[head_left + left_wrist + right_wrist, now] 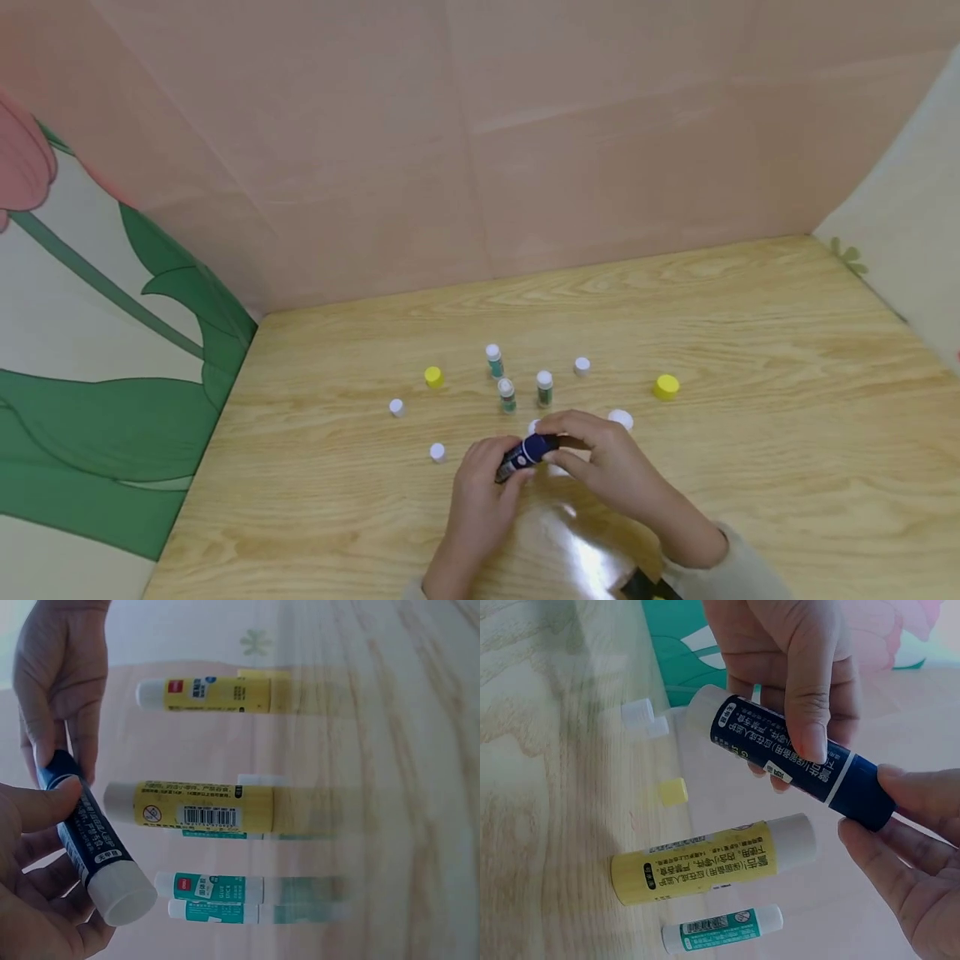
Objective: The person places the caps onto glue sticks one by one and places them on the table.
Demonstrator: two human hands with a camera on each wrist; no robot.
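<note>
Both hands hold a dark blue glue stick slanted above the table. My left hand grips its labelled body, the thumb along the label, and the whitish end sticks out beyond the fingers. At the other end, my right hand pinches the blue cap between thumb and fingers. The cap sits on the body, with a pale ring beside it. Past the hands stand yellow glue sticks with white tops and smaller teal glue sticks with white caps.
Loose white caps and yellow caps lie scattered on the wooden table, left and right of the standing sticks. A pink backdrop rises behind the table, with a flower-printed panel on the left.
</note>
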